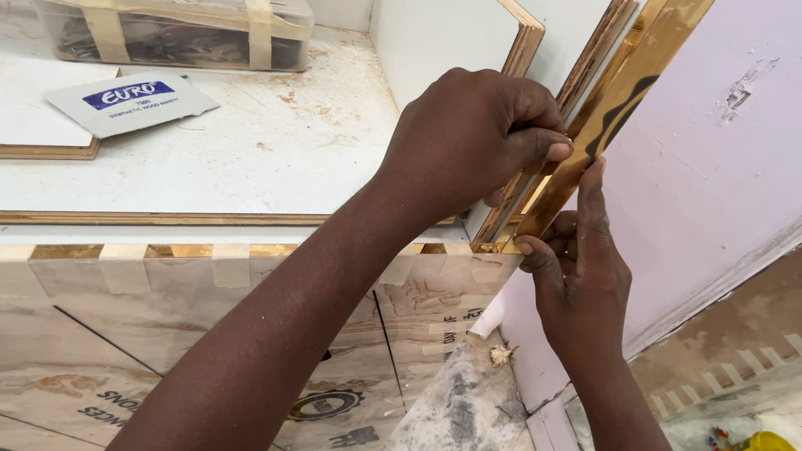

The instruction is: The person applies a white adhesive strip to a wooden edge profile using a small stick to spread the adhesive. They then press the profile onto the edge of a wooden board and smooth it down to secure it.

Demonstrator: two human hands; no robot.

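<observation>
At the worktop's right front corner: gold trim strip (617,99) stands against an upright panel edge (521,58).
Left hand (476,138): pinches strip to panel; press evenly.
Right hand (576,276): fingers grasp strip's lower end; keep it aligned.

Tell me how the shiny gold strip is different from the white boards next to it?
The gold strip is shiny like a mirror; the white boards look dull and flat. The strip is narrow and thin, while the boards are wide with brown layered edges. Both hands, left and right, pinch the strip; the boards just lean there. Both stand upright, side by side.
</observation>
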